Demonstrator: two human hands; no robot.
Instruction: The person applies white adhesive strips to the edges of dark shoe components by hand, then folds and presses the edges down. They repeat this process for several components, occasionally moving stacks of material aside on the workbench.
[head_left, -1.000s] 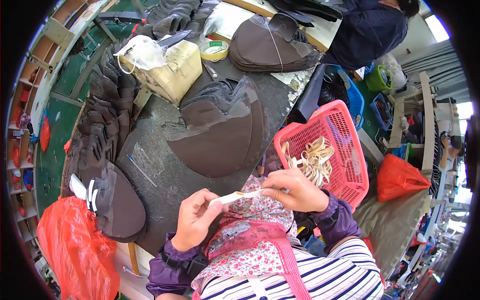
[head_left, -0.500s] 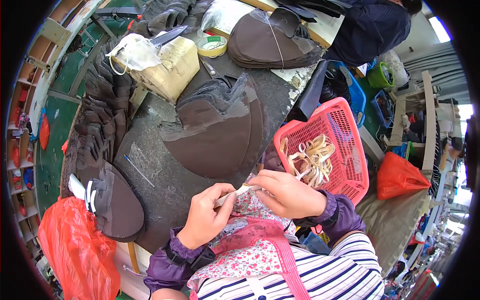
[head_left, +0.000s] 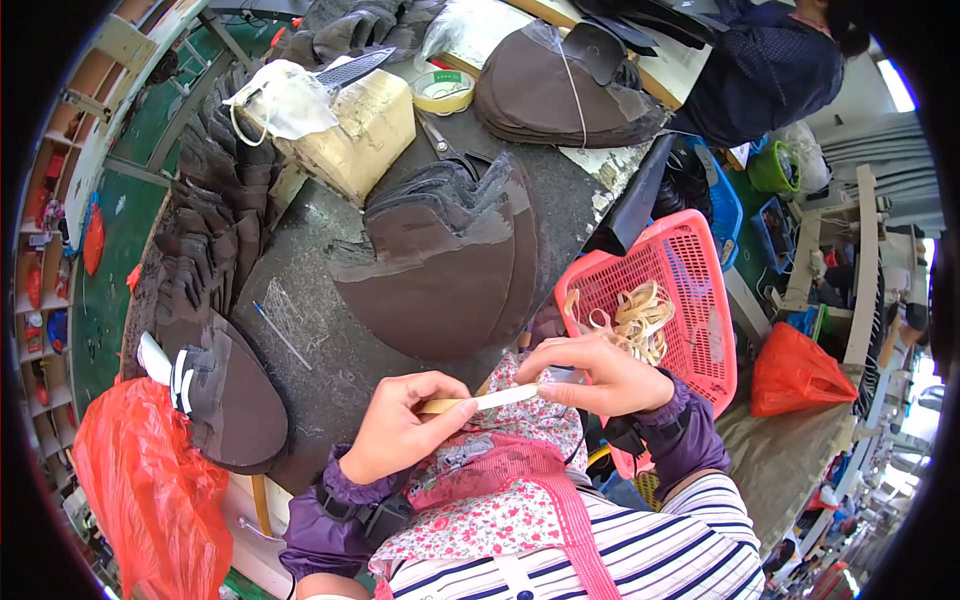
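In front of my apron, a narrow strip (head_left: 505,398), white on one face and tan on the other, stretches between my two hands. My left hand (head_left: 412,420) pinches its tan end between thumb and fingers. At the white end, my right hand (head_left: 600,375) has thumb and forefinger closed on the strip. Just beyond my hands, a stack of dark brown rounded pieces (head_left: 435,300) with grey notched edges lies on the dark worktable (head_left: 310,245). Right of it, a pink plastic basket (head_left: 708,335) holds a tangle of similar tan and white strips (head_left: 645,318).
A worn block (head_left: 365,135), a tape roll (head_left: 443,90) and scissors (head_left: 436,135) sit behind the stack. A pen (head_left: 280,335) lies left. Overlapping brown pieces (head_left: 215,215) line the left edge. A red bag (head_left: 150,480) hangs near left. Another person (head_left: 765,75) is at far right.
The strip now stretches straighter, with more white showing between my hands. My right hand has moved slightly right and down. The view has shifted a little.
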